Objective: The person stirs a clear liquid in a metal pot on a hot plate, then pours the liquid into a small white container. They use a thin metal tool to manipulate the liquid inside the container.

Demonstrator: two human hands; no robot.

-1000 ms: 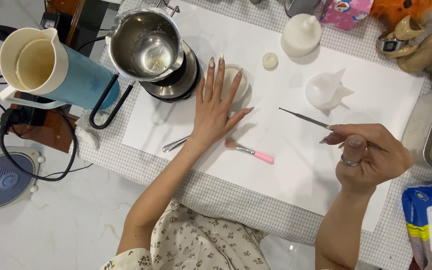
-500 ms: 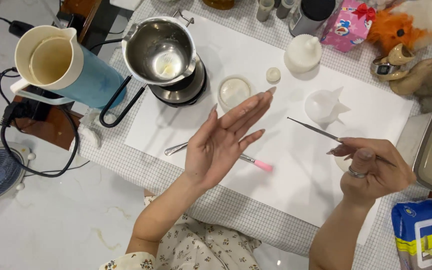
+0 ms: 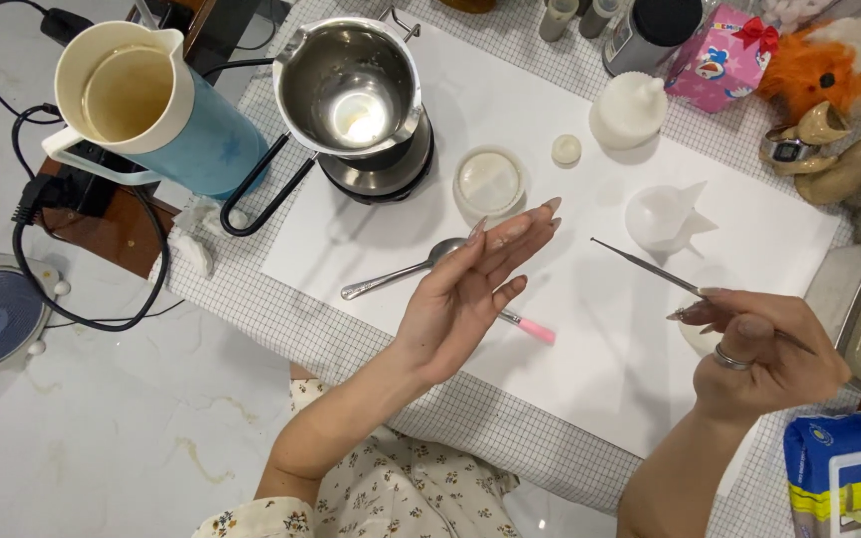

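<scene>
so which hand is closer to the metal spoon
Left. The left hand hovers open just right of the spoon, over its bowl; the right hand, holding a thin metal rod, is far right.

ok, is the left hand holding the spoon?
No: the left hand is raised open, palm up and empty, while the spoon lies on the white sheet.

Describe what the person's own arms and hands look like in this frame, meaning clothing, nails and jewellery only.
Both forearms are bare. At the left elbow a cream sleeve with a small dark floral print shows. The left hand has long, pointed nails and no ring that can be seen. The right hand has the same long nails and wears a silver ring on one finger. No watch or bracelet shows on either wrist.
</scene>
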